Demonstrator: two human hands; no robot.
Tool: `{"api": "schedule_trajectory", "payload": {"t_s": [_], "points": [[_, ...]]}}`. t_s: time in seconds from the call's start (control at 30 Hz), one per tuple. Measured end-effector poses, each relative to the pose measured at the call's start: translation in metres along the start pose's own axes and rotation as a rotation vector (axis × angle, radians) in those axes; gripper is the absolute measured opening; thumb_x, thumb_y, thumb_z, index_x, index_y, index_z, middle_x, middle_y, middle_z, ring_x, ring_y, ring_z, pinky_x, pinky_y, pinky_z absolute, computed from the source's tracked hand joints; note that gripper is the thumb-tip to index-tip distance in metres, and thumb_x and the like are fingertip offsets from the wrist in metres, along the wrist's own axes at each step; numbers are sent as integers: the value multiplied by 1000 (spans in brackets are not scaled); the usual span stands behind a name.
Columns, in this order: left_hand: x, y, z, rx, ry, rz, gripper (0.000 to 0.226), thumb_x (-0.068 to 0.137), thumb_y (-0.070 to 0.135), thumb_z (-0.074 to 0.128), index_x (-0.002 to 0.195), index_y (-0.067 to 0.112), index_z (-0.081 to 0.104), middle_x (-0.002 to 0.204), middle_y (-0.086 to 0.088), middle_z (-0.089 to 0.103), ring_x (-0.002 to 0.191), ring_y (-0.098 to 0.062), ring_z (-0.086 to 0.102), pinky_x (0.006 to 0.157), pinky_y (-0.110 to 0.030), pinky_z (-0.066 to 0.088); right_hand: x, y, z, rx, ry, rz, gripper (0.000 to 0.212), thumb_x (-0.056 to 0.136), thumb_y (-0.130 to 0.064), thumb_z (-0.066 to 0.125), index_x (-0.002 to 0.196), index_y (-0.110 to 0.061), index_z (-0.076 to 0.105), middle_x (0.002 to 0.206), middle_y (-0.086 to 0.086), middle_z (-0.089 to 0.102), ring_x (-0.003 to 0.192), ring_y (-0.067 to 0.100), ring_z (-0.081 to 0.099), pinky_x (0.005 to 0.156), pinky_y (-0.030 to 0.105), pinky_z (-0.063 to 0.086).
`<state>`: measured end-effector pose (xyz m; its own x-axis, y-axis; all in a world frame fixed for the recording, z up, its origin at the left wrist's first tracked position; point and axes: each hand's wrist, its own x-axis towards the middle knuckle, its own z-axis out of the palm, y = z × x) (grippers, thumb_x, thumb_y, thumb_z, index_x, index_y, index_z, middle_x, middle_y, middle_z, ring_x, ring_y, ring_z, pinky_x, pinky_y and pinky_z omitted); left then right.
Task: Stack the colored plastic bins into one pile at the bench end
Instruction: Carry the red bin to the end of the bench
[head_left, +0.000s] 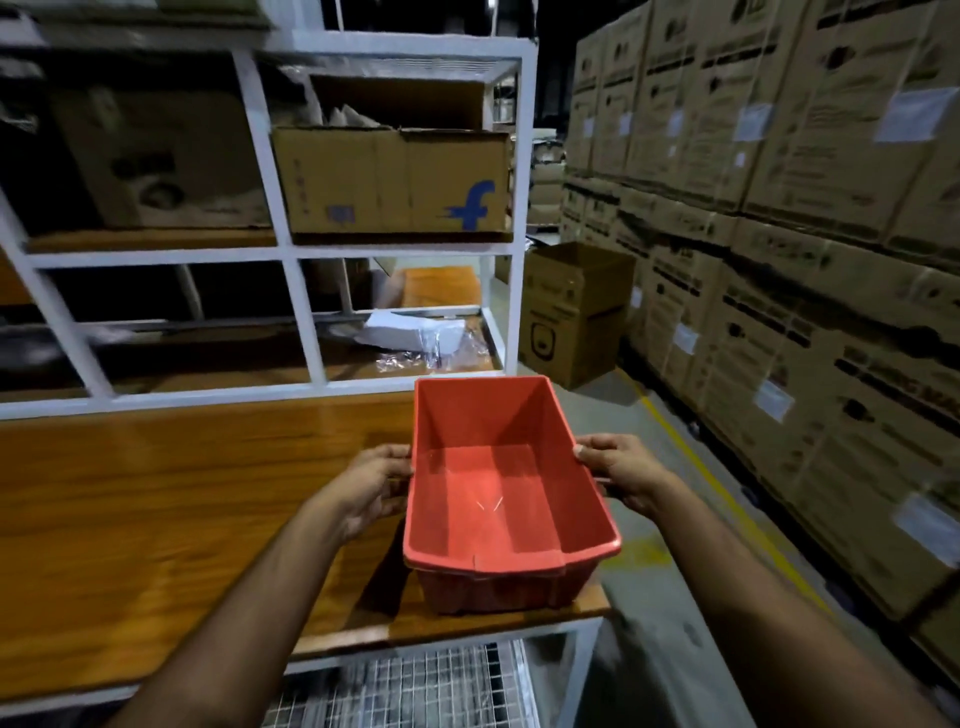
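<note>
An empty red plastic bin (498, 483) sits at the right end of the wooden bench (156, 519), its open top facing up. My left hand (376, 480) grips the bin's left rim and my right hand (621, 470) grips its right rim. Under the near rim a ribbed red wall shows; I cannot tell whether it belongs to a second bin below. No other colored bin is in view.
A white metal shelf frame (291, 254) stands behind the bench with cardboard boxes (389, 182) and plastic wrap. Stacked cartons (779, 260) wall the right side past a floor aisle with a yellow line (727, 493). A wire mesh shelf (415, 686) lies under the bench.
</note>
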<state>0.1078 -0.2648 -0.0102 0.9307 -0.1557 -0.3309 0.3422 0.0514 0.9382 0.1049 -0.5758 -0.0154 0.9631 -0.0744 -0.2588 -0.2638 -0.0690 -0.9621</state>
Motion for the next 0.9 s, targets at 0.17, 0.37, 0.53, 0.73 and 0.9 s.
{"api": "schedule_trajectory", "payload": {"t_s": [0.17,0.37,0.53,0.73,0.9], "points": [[0,-14,2,3,45,-55,41,88,-9,46,121,12,59,98,-17,69,85,-25,64,82,-41,54,1,10,2,41,-16,-4,17,97,-8,55,108,-6,68,82,8,68,57,9,64,45,19,48],[12,-15,8,403,369,100,31,77,21,65,108,17,65,108,-9,71,96,-26,67,90,-47,54,9,21,-9,123,-6,14,21,98,-12,52,111,-5,66,76,4,62,58,14,51,53,23,44],[4,3,75,689,294,375,35,82,17,67,116,24,66,103,-1,68,98,-18,64,89,-33,52,8,48,-23,188,56,76,14,99,-11,49,107,-11,61,79,5,62,62,17,54,52,22,47],[16,-7,167,708,144,292,50,83,26,68,130,24,55,114,-2,66,98,-24,66,82,-36,57,3,96,-28,206,82,132,16,97,-6,48,104,-13,61,79,5,63,59,14,55,49,22,44],[28,-9,199,663,161,110,69,83,31,66,145,23,36,119,-11,59,89,-31,65,52,-47,60,5,132,-33,213,135,132,21,93,1,51,106,-10,62,72,3,59,46,6,50,43,18,39]]}}
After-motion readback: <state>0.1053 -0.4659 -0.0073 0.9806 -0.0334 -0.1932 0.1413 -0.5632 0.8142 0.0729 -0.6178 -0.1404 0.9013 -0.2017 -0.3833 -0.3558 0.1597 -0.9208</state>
